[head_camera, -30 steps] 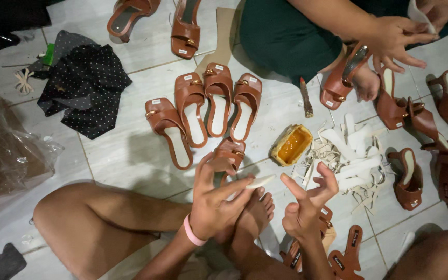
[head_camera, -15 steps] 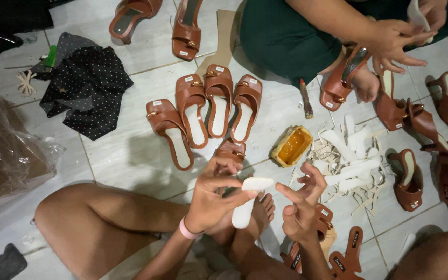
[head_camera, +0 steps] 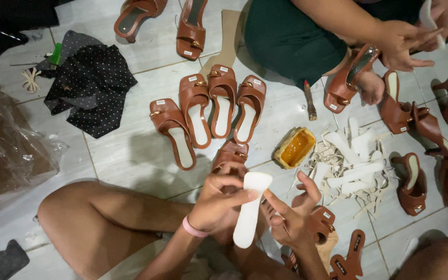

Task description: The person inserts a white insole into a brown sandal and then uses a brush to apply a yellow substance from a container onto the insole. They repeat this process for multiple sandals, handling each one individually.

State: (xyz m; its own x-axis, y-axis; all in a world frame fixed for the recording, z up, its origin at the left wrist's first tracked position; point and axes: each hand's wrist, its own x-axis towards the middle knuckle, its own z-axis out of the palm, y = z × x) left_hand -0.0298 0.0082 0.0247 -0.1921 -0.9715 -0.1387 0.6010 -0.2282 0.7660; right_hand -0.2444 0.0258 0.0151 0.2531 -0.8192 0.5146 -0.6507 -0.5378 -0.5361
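Observation:
My left hand (head_camera: 219, 203), with a pink band at the wrist, pinches a white shoe insole (head_camera: 249, 212) near its top, flat face toward the camera. Under that hand lies a brown sandal (head_camera: 230, 154), partly hidden by it. My right hand (head_camera: 292, 220) is beside the insole with fingers spread, its index finger touching the insole's right edge. Both hands hover over my crossed legs.
Several brown sandals (head_camera: 211, 106) lie in a row ahead. A yellow glue tin (head_camera: 295, 148) and a heap of white insoles (head_camera: 356, 167) sit to the right. Another person's hands (head_camera: 397, 44) hold a sandal at top right. Black dotted cloth (head_camera: 86, 83) and a plastic bag (head_camera: 6, 148) lie left.
The insole was edge-on between my hands; my left hand has turned it so its broad face shows. My right hand has shifted slightly closer to it.

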